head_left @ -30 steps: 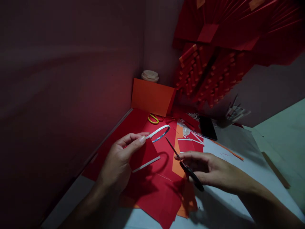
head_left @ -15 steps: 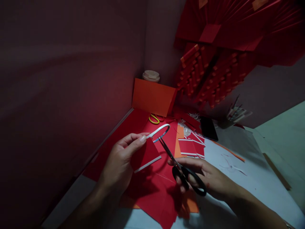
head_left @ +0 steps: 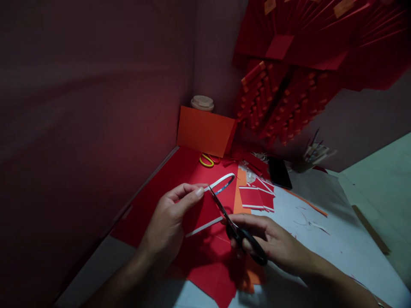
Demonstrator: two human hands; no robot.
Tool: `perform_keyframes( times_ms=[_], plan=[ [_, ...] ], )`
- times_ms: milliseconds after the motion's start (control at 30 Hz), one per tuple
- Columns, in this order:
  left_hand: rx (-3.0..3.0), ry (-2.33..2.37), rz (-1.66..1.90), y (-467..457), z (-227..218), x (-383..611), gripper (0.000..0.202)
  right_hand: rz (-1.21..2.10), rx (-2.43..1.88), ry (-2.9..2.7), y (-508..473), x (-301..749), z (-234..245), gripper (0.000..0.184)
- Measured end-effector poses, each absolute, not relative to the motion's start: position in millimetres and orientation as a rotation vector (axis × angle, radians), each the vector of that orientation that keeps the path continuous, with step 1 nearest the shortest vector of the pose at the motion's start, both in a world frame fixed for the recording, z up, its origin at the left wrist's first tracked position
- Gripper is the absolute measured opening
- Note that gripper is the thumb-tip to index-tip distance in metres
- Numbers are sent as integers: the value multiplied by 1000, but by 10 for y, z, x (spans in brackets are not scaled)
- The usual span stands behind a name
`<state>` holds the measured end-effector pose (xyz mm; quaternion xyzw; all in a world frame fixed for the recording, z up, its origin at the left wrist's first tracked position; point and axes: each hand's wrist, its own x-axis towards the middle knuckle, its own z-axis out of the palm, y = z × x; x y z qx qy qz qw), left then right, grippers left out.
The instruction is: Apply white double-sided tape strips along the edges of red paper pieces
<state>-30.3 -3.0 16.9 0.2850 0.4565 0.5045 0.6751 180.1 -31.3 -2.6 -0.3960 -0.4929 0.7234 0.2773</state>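
Between thumb and fingers, my left hand (head_left: 173,214) pinches a red paper piece (head_left: 202,212) with a white strip of tape along its lower edge. From the piece's upper edge a loose white tape strip (head_left: 221,179) curls out to the right, its underside printed. My right hand (head_left: 263,237) grips black-handled scissors (head_left: 221,205) by the handles. Their blades lie at the right edge of the red piece, tips by the upper tape near my left thumb. Whether the blades are fully closed is hard to see.
Red paper sheets (head_left: 157,184) cover the table's left side. Cut red pieces with white strips (head_left: 257,197) lie right of them, near a phone (head_left: 279,172). Behind are yellow-handled scissors (head_left: 206,160), a folded orange card (head_left: 205,130) and a lidded cup (head_left: 202,102). Red paper decorations (head_left: 282,102) hang on the wall.
The scissors have moved left, and their blades now meet the red piece's right edge and upper tape. My left hand and the piece have shifted slightly right.
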Motion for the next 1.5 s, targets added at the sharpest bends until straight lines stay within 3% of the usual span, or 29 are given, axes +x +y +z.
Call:
perform_keyframes(
  times_ms=[400, 633, 833, 1133, 1300, 1500],
  plan=[
    [651, 1054, 1166, -37, 203, -262, 12, 1912, -1139, -1245, -334, 1746, -69, 41],
    [607, 1036, 1157, -43, 193, -260, 12, 1968, -1112, -1107, -362, 1711, -118, 50],
    [651, 1041, 1168, -38, 162, -287, 11, 1901, -1146, -1338, -317, 1761, -57, 48],
    [597, 1069, 1180, -40, 223, -338, 23, 1574, -1301, -1751, -137, 2169, 114, 47],
    [556, 1085, 1171, -41, 256, -342, 21, 987, -1416, -2266, 1, 2274, 79, 35],
    [654, 1044, 1090, -56, 236, -305, 17, 719, -1516, -2467, -8, 2240, -120, 20]
  ],
)
